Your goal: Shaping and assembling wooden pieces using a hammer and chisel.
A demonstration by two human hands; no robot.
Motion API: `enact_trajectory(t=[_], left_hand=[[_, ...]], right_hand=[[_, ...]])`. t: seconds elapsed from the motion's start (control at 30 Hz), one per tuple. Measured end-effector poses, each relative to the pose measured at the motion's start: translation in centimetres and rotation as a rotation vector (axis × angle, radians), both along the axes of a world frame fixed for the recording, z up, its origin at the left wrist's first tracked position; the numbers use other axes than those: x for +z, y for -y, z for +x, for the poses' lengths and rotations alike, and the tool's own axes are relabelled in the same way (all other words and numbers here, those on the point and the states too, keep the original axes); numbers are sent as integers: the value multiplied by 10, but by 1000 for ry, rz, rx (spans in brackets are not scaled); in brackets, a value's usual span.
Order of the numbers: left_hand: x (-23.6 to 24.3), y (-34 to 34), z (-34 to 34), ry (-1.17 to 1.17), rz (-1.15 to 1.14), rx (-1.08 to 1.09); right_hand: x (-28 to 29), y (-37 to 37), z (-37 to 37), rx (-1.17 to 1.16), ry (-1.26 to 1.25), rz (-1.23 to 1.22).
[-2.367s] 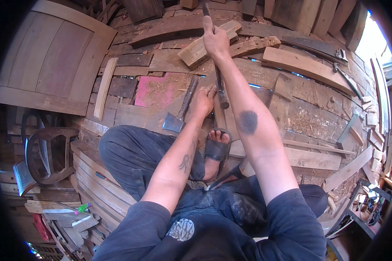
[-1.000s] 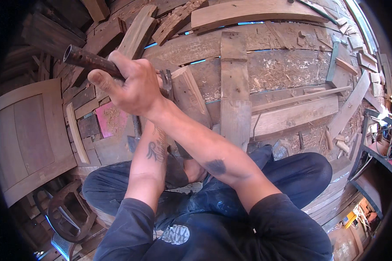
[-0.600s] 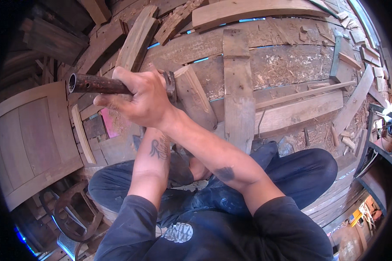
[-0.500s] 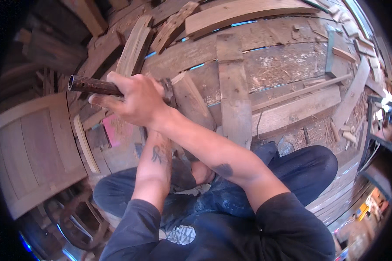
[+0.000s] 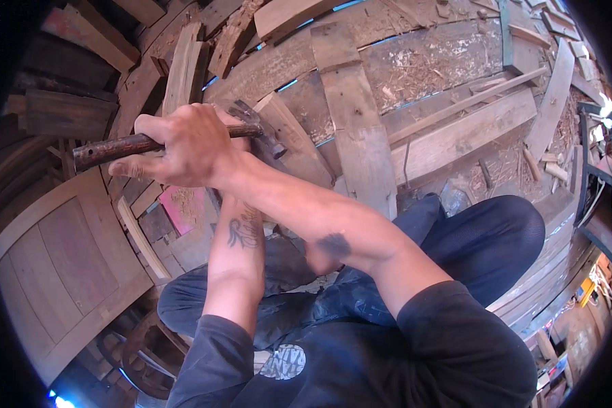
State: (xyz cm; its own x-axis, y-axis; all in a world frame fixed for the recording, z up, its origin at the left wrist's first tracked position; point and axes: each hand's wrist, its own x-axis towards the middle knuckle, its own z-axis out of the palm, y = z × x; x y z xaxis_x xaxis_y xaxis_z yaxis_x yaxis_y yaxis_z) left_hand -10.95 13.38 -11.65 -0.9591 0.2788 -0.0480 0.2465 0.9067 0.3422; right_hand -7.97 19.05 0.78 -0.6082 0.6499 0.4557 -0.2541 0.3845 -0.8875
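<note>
A rusty metal pipe (image 5: 95, 151) slants across the upper left, its left end lower. My right hand (image 5: 187, 144) is closed round it, with my right forearm crossing over my left one. At the pipe's right part sits a dark metal head (image 5: 272, 143), like a hammer's. My left hand (image 5: 235, 141) is behind the right one, by that head; its fingers are hidden. Pale wooden offcuts (image 5: 287, 126) lie just beyond the head. My crossed legs (image 5: 489, 245) are below my arms.
A panelled wooden door (image 5: 71, 265) lies at the left. A pink board (image 5: 178, 211), loose planks (image 5: 466, 136) and shavings cover the plank floor ahead. Timber (image 5: 75, 112) is piled at upper left, a dark metal frame (image 5: 595, 224) with clutter stands at right, and rusty curved metal (image 5: 146, 353) sits at lower left.
Since the first frame my right arm has swung left across my left arm. In the last half second the pipe's left end has dropped and the head shows more clearly.
</note>
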Motion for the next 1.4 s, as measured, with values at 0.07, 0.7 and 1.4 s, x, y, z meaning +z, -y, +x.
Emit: enact_trajectory(t=[0.07, 0.7, 1.4], left_hand=[[1, 5, -1, 1, -14, 1], [11, 20, 4, -22, 9, -9], [-8, -29, 27, 19, 69, 9]], right_hand=[[-2, 7, 3, 28, 4, 8], [10, 20, 11, 170, -14, -38], [-6, -65, -66, 91, 286, -287]])
